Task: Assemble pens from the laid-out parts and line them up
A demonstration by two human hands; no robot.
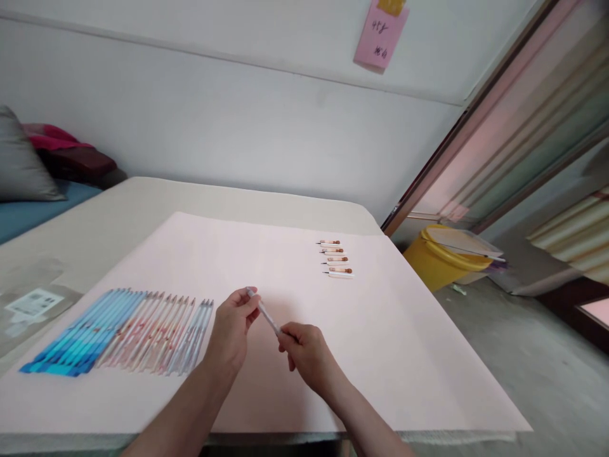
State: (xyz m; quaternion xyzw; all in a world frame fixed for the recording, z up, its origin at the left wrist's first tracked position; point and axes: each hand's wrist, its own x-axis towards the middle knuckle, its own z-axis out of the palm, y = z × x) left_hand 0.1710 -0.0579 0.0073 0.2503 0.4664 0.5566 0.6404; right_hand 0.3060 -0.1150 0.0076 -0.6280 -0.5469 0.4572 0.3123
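Between my two hands is a slim, pale grey pen, held at a slant above the pink sheet. My left hand pinches its upper end with thumb and fingers. My right hand is closed around the lower end, hiding that tip. Just left of my left hand lies a row of pens: a few pale grey pens, several reddish-patterned clear pens and several blue pens. Farther off, to the right, several short pieces with brown-patterned labels and thin dark tips lie in a column.
A large pink sheet covers most of the cream table. At the left edge rests a clear plastic bag with a white label. A yellow bin stands on the floor to the right. A pink note hangs on the wall.
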